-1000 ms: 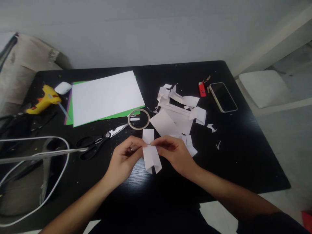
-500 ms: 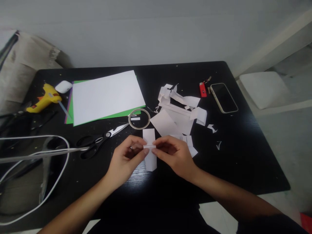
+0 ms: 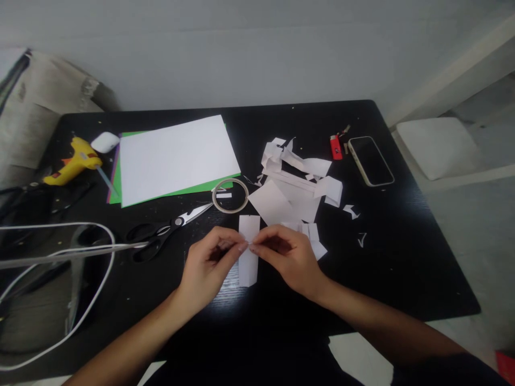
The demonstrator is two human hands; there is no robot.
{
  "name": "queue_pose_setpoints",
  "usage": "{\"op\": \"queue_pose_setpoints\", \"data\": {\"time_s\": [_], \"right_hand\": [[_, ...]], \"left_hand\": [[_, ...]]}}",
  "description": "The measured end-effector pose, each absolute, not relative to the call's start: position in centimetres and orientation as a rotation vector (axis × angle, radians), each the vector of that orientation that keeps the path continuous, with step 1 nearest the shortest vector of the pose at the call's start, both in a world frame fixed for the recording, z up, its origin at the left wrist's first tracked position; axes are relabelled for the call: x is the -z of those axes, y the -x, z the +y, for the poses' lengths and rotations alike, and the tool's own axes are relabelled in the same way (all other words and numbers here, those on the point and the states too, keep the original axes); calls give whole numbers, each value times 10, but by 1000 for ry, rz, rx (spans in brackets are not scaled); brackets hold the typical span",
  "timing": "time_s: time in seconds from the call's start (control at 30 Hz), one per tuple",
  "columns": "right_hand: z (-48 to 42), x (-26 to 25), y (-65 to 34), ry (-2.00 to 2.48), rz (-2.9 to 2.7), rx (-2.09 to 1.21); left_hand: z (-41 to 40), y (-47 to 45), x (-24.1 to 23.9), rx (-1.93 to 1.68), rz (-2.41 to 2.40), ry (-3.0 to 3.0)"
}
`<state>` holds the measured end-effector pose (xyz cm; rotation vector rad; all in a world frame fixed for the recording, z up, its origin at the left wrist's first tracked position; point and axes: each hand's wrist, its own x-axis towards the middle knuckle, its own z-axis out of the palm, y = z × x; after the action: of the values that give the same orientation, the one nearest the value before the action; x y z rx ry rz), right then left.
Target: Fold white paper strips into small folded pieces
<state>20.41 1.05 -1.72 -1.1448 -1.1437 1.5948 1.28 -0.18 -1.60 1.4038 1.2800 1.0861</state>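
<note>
"Pinched at the fingertips, both hands?"

"Yes. Left hand (image 3: pixel 209 262) and right hand (image 3: pixel 293 260) meet nearly tip to tip, each with thumb and fingers brought together on a narrow, folded strip of white paper (image 3: pixel 248 271). They have it about midway along its length; one part reaches out beyond the fingertips, the other comes back toward the body."

"Does it rest on anything?"

"I can't tell whether it touches the black wood-grained table (image 3: pixel 382 241) below the grip."

"How would you expect it to handle?"

"Almost weightless, I'd say. Thin paper bends easily across its width, but the folds should stiffen it lengthwise. Squeeze too hard and it would likely crumple or pick up a stray crease."

"Slippery?"

"A little, perhaps: smooth layers could slide over one another, so I'd keep the pads directly over the fold, one hand on each long edge, with light, even pressure. Holding it by a far end would probably let the rest flop."

"What's close to the grip?"

"Just beyond it, a flat, pale ring of tape (image 3: pixel 215 197); on its left, black-handled metal scissors (image 3: pixel 178 221); beyond and to the right, a loose heap of white paper scraps (image 3: pixel 277 201)."
</note>
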Motion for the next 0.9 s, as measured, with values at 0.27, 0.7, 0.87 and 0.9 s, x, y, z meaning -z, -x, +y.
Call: {"op": "queue_pose_setpoints", "data": {"time_s": [0.27,0.7,0.87,0.9], "right_hand": [[12,16,-205,1228,-1014,-1610],[22,12,-212,1222,-1030,-1791],[25,6,-216,1228,-1283,-1699],[25,5,-216,1232,-1314,-1667]], "left_hand": [[-4,-17,18,-1030,1281,-1344],[-3,-9,21,-906,1296,-1478],[4,5,13,-843,1321,-1786],[5,6,11,-848,1316,-1810]]}}
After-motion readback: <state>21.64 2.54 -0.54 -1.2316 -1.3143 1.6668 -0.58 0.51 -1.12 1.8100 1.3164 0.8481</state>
